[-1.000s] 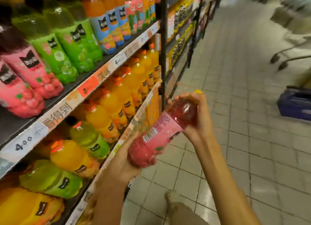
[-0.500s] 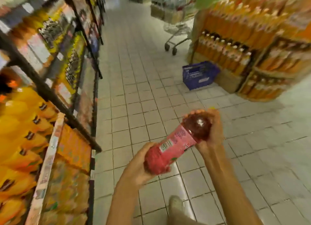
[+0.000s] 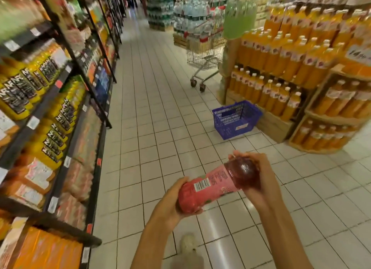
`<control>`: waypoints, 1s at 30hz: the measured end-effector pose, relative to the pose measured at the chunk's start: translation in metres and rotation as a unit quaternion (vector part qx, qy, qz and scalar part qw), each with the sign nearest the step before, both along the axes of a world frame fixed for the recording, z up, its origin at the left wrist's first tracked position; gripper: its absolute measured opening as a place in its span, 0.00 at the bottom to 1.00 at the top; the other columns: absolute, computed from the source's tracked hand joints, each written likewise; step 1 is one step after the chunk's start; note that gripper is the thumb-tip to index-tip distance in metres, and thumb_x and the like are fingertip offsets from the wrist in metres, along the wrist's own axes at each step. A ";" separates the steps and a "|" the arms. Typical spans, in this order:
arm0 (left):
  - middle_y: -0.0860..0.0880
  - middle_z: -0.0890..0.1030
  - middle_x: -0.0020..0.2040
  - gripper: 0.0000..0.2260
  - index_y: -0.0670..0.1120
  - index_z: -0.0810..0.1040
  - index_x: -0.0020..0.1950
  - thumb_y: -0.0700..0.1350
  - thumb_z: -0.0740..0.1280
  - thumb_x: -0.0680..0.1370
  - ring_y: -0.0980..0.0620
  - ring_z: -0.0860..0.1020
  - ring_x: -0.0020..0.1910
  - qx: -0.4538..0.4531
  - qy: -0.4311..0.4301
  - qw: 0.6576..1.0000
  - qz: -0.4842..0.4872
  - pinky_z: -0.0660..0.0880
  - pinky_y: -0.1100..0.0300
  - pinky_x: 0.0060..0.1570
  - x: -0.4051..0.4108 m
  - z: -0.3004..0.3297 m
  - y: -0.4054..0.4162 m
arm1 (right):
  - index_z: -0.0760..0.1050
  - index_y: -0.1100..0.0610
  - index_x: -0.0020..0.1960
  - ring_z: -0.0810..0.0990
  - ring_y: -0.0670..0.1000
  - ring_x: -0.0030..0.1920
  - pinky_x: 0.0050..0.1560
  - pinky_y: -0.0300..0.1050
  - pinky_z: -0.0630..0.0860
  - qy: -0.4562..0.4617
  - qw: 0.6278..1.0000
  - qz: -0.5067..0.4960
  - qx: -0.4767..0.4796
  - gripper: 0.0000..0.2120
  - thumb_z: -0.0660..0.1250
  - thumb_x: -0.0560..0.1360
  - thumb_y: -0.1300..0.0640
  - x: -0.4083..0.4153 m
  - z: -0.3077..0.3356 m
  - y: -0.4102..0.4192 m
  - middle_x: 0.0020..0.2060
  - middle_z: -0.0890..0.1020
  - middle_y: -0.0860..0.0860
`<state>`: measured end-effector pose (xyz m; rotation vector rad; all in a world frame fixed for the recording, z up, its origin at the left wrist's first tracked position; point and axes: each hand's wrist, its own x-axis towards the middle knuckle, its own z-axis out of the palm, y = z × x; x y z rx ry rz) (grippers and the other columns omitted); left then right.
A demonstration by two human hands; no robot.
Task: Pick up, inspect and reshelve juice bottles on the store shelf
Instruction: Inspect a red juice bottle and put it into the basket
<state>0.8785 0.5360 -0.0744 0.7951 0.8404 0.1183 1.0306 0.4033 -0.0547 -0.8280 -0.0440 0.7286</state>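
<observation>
- While both hands hold it over the tiled aisle floor (image 3: 152, 128), the red juice bottle (image 3: 216, 183) lies tilted, base near and left, neck far and right.
- Left hand (image 3: 172, 204) cups the base from beneath, fingers curled round it.
- Right hand (image 3: 259, 180) wraps the dark upper end; cap hidden under the fingers.
- Pink label faces up, barcode (image 3: 201, 184) showing near the base end.
- Store shelf (image 3: 66, 112) runs along the left: yellow bottles with dark labels (image 3: 22, 90) on upper tiers, orange packs lower down; blurred.
- Blue shopping basket (image 3: 234, 119) sits on the floor, far right, just beside a wooden display (image 3: 275, 126) stacked with orange juice bottles (image 3: 281, 55).
- Wire shopping cart (image 3: 204, 53) stands farther off, beside that display.
- Pale shoe (image 3: 188, 244) shows near the bottom edge, below the bottle.
</observation>
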 end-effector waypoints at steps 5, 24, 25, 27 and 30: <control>0.40 0.85 0.43 0.10 0.43 0.80 0.47 0.49 0.66 0.76 0.43 0.83 0.36 0.054 0.013 0.998 0.001 0.79 0.55 0.27 0.111 0.015 0.085 | 0.80 0.61 0.47 0.84 0.54 0.47 0.44 0.48 0.82 -0.025 1.000 -0.015 -0.008 0.11 0.70 0.67 0.58 0.104 -0.005 0.072 0.45 0.85 0.58; 0.42 0.85 0.44 0.10 0.42 0.78 0.53 0.48 0.65 0.77 0.44 0.82 0.43 0.057 0.022 0.997 -0.051 0.80 0.53 0.33 0.597 0.016 0.249 | 0.80 0.62 0.46 0.84 0.53 0.42 0.36 0.45 0.81 0.025 0.998 -0.012 -0.063 0.10 0.68 0.67 0.58 0.580 -0.009 0.220 0.43 0.84 0.57; 0.42 0.84 0.45 0.10 0.43 0.77 0.53 0.48 0.65 0.77 0.44 0.82 0.44 0.049 0.019 0.998 -0.046 0.80 0.54 0.31 0.621 0.015 0.255 | 0.78 0.63 0.51 0.83 0.53 0.44 0.36 0.45 0.81 0.028 0.997 0.004 -0.076 0.13 0.67 0.69 0.57 0.605 -0.008 0.227 0.46 0.82 0.57; 0.40 0.82 0.48 0.10 0.43 0.76 0.53 0.48 0.65 0.77 0.43 0.80 0.46 0.026 0.037 0.998 -0.033 0.80 0.54 0.31 0.666 0.010 0.266 | 0.73 0.63 0.59 0.80 0.54 0.47 0.38 0.45 0.81 0.035 0.995 0.029 -0.094 0.16 0.64 0.74 0.57 0.653 -0.007 0.242 0.50 0.80 0.58; 0.41 0.82 0.45 0.07 0.44 0.75 0.49 0.47 0.66 0.77 0.43 0.80 0.43 0.013 0.063 0.998 -0.011 0.79 0.52 0.33 0.734 -0.007 0.286 | 0.71 0.63 0.65 0.79 0.55 0.49 0.36 0.44 0.81 0.044 0.991 0.051 -0.115 0.18 0.61 0.76 0.58 0.722 -0.017 0.265 0.54 0.78 0.60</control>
